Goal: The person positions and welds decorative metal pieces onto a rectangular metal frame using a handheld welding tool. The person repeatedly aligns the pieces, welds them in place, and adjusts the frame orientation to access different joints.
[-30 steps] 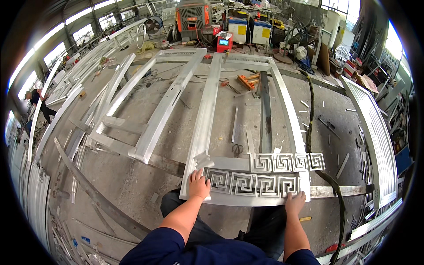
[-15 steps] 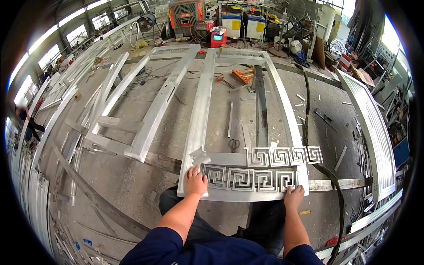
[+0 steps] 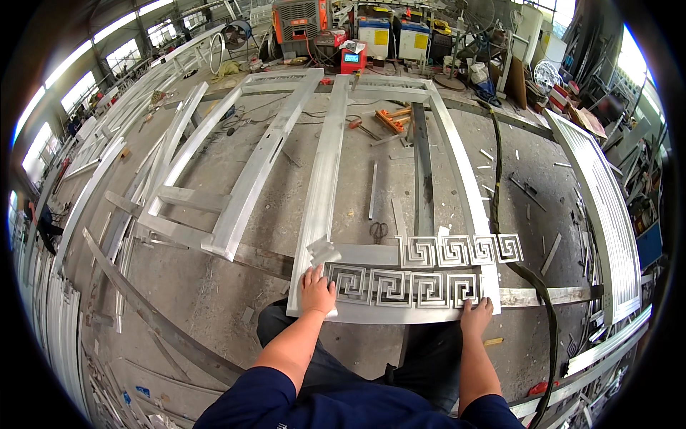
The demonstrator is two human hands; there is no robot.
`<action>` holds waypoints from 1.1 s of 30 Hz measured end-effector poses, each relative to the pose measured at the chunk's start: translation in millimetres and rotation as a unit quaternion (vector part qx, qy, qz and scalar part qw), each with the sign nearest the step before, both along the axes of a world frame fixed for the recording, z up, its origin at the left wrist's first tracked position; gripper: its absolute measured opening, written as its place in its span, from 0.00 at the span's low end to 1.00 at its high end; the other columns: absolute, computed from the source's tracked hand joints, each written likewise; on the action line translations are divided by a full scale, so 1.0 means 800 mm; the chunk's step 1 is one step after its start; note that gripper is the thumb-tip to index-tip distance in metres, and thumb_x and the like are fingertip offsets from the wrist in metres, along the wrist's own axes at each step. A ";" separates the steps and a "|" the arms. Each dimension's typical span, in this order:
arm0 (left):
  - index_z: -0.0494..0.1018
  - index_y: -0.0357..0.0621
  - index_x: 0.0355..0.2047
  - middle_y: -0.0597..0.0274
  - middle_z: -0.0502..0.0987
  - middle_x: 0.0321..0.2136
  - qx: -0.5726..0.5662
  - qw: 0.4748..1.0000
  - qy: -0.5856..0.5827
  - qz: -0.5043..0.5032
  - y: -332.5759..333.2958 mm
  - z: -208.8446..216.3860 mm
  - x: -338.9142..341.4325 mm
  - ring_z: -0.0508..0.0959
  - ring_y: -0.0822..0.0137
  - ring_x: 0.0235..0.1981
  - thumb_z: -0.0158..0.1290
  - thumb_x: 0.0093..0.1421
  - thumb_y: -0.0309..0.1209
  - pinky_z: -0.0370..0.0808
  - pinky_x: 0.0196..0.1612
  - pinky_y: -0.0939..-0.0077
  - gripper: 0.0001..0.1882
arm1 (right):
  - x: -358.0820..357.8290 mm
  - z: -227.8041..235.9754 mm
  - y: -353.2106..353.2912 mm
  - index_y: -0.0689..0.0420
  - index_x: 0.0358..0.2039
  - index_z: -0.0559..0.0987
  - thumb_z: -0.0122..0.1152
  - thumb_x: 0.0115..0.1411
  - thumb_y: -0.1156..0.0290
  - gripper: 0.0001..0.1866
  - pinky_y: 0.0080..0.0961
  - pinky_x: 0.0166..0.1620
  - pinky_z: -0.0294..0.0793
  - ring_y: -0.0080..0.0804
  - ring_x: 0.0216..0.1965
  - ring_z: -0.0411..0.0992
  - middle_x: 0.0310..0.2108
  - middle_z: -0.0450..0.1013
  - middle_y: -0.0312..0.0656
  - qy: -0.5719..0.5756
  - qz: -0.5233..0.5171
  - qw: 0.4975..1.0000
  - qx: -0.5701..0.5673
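Observation:
My left hand lies on the near left corner of a silver metal frame. Its fingers stretch forward and apart, and the thumb side meets the left end of a fretwork strip with square spirals. My right hand rests at the frame's near right corner, thumb and fingers apart, the thumb at the strip's right end. This strip sits inside the frame's near end, along the front bar. Just beyond it, a second fretwork strip lies across a crossbar and the right upright. A crumpled silvery piece is beyond my left fingertips.
Another metal frame lies to the left, and a ribbed panel leans at right. A dark cable runs along the right side. Scissors and orange clamps lie on the floor. Machines stand at the back.
Both hands keep their places at the two ends of the near strip. The view has shifted very slightly. At the far left, a person in dark clothes has moved a little.

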State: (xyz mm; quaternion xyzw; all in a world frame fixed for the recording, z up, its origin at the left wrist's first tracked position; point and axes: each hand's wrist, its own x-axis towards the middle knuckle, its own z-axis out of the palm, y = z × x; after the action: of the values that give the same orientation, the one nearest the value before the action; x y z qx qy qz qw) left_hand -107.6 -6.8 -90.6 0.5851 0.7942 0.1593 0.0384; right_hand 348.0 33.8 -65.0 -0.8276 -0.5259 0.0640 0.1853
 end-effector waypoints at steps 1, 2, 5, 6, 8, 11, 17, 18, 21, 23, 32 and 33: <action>0.81 0.39 0.42 0.61 0.63 0.68 -0.001 1.000 -0.002 0.000 0.000 0.001 0.000 0.57 0.54 0.70 0.51 0.66 0.43 0.50 0.72 0.53 0.19 | 0.000 0.000 0.000 0.72 0.59 0.69 0.62 0.63 0.58 0.34 0.43 0.68 0.58 0.54 0.66 0.58 0.63 0.63 0.58 -0.001 0.003 1.000 0.014; 0.81 0.39 0.42 0.61 0.63 0.68 -0.002 1.000 -0.003 0.001 0.000 0.002 0.000 0.57 0.55 0.70 0.51 0.66 0.43 0.50 0.73 0.53 0.20 | -0.001 -0.001 -0.001 0.74 0.58 0.70 0.63 0.62 0.58 0.33 0.44 0.67 0.59 0.56 0.66 0.60 0.63 0.64 0.61 -0.002 0.006 1.000 0.028; 0.81 0.39 0.43 0.62 0.63 0.68 -0.007 1.000 -0.002 0.002 0.000 0.003 0.000 0.56 0.55 0.70 0.50 0.66 0.43 0.50 0.73 0.53 0.20 | 0.001 -0.002 0.000 0.72 0.59 0.70 0.63 0.62 0.58 0.34 0.43 0.68 0.58 0.54 0.66 0.58 0.64 0.63 0.58 -0.002 0.005 1.000 0.016; 0.81 0.39 0.43 0.62 0.63 0.68 -0.009 1.000 -0.001 0.003 0.000 0.003 0.000 0.56 0.55 0.70 0.50 0.66 0.43 0.50 0.73 0.54 0.20 | 0.001 -0.003 0.001 0.71 0.60 0.69 0.62 0.63 0.57 0.34 0.42 0.69 0.57 0.52 0.67 0.57 0.65 0.62 0.56 -0.001 0.003 1.000 0.003; 0.81 0.39 0.43 0.62 0.63 0.68 -0.009 1.000 -0.006 0.002 0.001 0.003 0.001 0.56 0.55 0.70 0.50 0.66 0.43 0.50 0.73 0.54 0.20 | 0.003 -0.005 0.001 0.71 0.60 0.69 0.62 0.62 0.58 0.34 0.42 0.68 0.58 0.52 0.67 0.58 0.64 0.63 0.56 -0.005 0.001 1.000 0.009; 0.81 0.38 0.43 0.62 0.63 0.68 -0.005 1.000 -0.006 0.003 0.000 0.002 0.000 0.56 0.55 0.70 0.51 0.66 0.43 0.50 0.73 0.54 0.20 | 0.000 -0.004 0.001 0.71 0.60 0.70 0.63 0.62 0.58 0.33 0.42 0.68 0.58 0.53 0.67 0.58 0.64 0.63 0.56 -0.002 -0.002 1.000 0.010; 0.81 0.38 0.40 0.61 0.64 0.67 0.026 1.000 -0.003 0.000 0.000 -0.003 0.000 0.58 0.54 0.70 0.52 0.65 0.42 0.51 0.72 0.54 0.18 | 0.001 -0.006 0.001 0.71 0.59 0.69 0.63 0.62 0.58 0.34 0.43 0.68 0.58 0.54 0.66 0.59 0.64 0.63 0.56 -0.006 -0.001 1.000 0.015; 0.80 0.38 0.40 0.61 0.64 0.67 0.032 0.999 -0.003 -0.001 -0.001 -0.003 0.000 0.58 0.54 0.70 0.52 0.65 0.42 0.51 0.72 0.54 0.18 | 0.001 -0.005 0.001 0.72 0.59 0.69 0.63 0.62 0.58 0.34 0.43 0.68 0.59 0.54 0.66 0.59 0.64 0.63 0.56 -0.005 0.000 1.000 0.016; 0.80 0.38 0.39 0.60 0.65 0.66 0.037 0.999 0.000 -0.002 0.000 -0.003 0.000 0.59 0.53 0.69 0.53 0.64 0.41 0.52 0.72 0.54 0.18 | 0.000 -0.004 0.001 0.72 0.59 0.70 0.63 0.62 0.58 0.33 0.43 0.68 0.59 0.54 0.66 0.59 0.64 0.63 0.57 -0.004 -0.001 1.000 0.016; 0.80 0.38 0.38 0.60 0.65 0.66 0.042 0.999 0.002 -0.002 0.000 -0.004 0.000 0.59 0.53 0.69 0.53 0.64 0.41 0.52 0.72 0.53 0.17 | 0.000 -0.004 0.001 0.72 0.59 0.70 0.63 0.62 0.58 0.33 0.43 0.68 0.59 0.54 0.66 0.59 0.64 0.63 0.57 -0.007 0.001 1.000 0.015; 0.80 0.38 0.38 0.59 0.66 0.65 0.049 0.999 0.004 0.000 0.002 -0.011 -0.003 0.59 0.52 0.69 0.54 0.63 0.41 0.52 0.72 0.52 0.17 | 0.004 -0.007 0.003 0.71 0.59 0.70 0.64 0.61 0.58 0.34 0.43 0.68 0.58 0.54 0.66 0.59 0.63 0.64 0.58 -0.002 -0.001 1.000 0.014; 0.80 0.38 0.38 0.59 0.66 0.65 0.052 0.999 0.008 0.001 0.002 -0.014 -0.005 0.59 0.51 0.69 0.54 0.63 0.41 0.52 0.72 0.52 0.17 | 0.003 -0.008 0.006 0.71 0.59 0.70 0.64 0.61 0.58 0.34 0.43 0.68 0.58 0.54 0.66 0.59 0.63 0.64 0.58 -0.002 -0.001 1.000 0.018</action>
State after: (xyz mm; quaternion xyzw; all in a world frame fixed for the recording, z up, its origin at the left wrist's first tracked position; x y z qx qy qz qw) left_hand -111.5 -5.1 -101.5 0.5868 0.7857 0.1959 0.0012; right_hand 350.8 38.5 -71.8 -0.8246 -0.5267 0.0530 0.1995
